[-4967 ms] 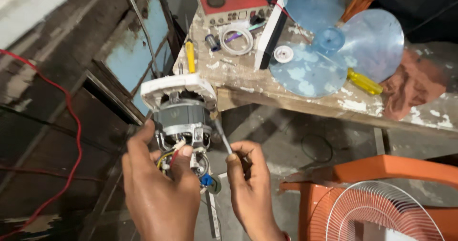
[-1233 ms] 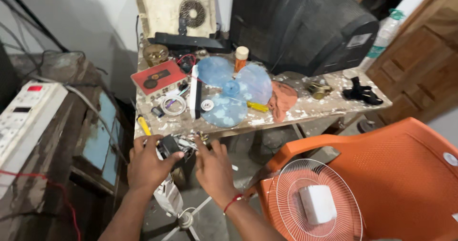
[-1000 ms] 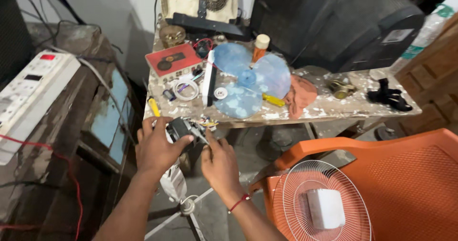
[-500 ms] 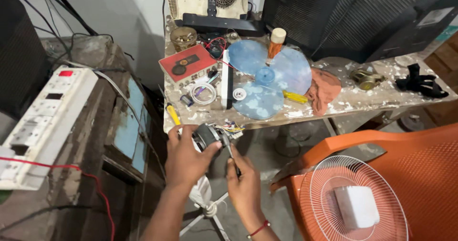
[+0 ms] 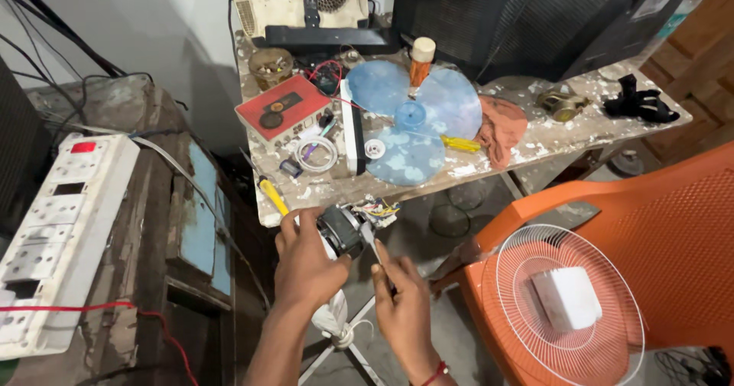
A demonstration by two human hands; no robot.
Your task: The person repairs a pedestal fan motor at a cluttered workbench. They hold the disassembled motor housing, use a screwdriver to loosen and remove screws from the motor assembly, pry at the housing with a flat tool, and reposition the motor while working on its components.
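Left hand (image 5: 306,260) curled around the fan motor (image 5: 342,231), right hand (image 5: 401,298) gripping a screwdriver (image 5: 372,245) against it

Single head cam, looking steeply down.
Hands close below lens; cluttered workbench (image 5: 535,145) just beyond the fingertips.

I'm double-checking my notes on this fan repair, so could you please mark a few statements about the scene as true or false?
1. The left hand grips the fan motor. True.
2. The right hand holds a hammer. False: it holds a thin screwdriver against the motor.
3. The blue fan blade lies on the table. True.
4. The wire fan guard hangs on the wall. False: it rests on the orange chair.
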